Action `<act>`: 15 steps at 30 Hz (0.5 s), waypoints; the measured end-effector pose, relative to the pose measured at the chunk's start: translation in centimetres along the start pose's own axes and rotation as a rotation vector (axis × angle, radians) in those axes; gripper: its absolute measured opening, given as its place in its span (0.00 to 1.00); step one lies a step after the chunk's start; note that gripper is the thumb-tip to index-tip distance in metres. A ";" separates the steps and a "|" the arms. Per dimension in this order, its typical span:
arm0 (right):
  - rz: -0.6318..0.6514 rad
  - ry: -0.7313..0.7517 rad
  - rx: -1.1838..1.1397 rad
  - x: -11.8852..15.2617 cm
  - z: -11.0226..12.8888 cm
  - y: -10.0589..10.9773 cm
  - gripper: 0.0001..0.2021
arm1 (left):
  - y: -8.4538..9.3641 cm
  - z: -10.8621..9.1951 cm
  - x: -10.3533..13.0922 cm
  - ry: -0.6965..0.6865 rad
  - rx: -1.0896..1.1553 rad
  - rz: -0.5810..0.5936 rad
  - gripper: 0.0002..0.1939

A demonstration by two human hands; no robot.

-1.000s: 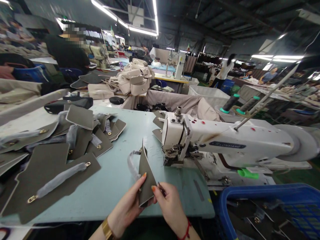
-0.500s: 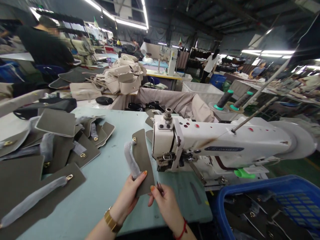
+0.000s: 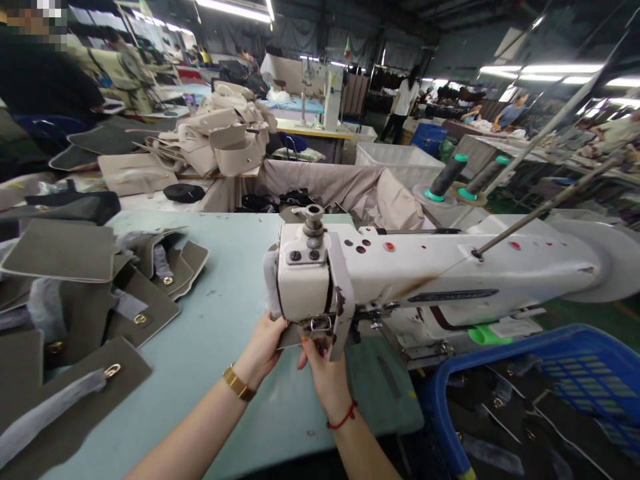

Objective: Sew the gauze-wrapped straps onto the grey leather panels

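A white sewing machine point(image 3: 420, 260) spans the right half of the table. Under its head lies a grey-brown panel point(image 3: 289, 337), mostly hidden, with its plastic-wrapped strap point(image 3: 271, 283) showing left of the head. My left hand point(image 3: 265, 347), gold watch at the wrist, grips the panel's near left edge between thumb and fingers. Just right of it, my right hand point(image 3: 323, 370), with a red bracelet, is closed close to the needle area; the machine partly hides its fingers, and what they hold cannot be made out.
Grey-brown panels with wrapped straps point(image 3: 125, 300) are piled on the left of the green table point(image 3: 220, 413). A blue basket point(image 3: 445, 400) holding similar pieces stands at the lower right. Beige bags point(image 3: 230, 133) are heaped behind. Thread cones point(image 3: 447, 177) stand behind the machine.
Both hands have moved forward, bringing the panel from open table to beneath the machine head. The camera view has shifted, and the panel is now mostly hidden.
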State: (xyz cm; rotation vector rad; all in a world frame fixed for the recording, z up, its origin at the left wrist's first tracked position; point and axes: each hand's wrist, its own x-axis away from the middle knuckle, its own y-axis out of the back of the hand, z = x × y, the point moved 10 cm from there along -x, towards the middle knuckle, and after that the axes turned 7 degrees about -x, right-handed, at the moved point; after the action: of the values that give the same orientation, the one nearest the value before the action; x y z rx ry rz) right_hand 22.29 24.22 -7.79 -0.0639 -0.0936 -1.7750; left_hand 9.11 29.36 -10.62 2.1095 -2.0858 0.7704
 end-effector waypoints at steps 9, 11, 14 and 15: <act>-0.016 0.045 0.065 0.3 -0.2 0.2 0.23 | -1.2 -0.5 0.4 -0.011 -0.063 0.190 0.16; -0.015 0.068 0.076 0.3 0.1 0.1 0.23 | -1.3 0.0 0.8 0.037 -0.084 0.288 0.16; -0.011 0.090 0.075 0.4 0.3 0.0 0.23 | -1.0 1.9 1.5 0.191 -0.126 0.388 0.14; -0.013 0.093 0.068 0.4 0.3 0.1 0.23 | -0.9 2.4 1.7 0.236 -0.139 0.408 0.13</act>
State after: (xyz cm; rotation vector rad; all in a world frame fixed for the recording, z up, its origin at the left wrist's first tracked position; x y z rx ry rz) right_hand 22.28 23.82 -7.48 0.0685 -0.0873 -1.7834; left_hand 10.55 26.88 -11.83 1.4606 -2.3795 0.8366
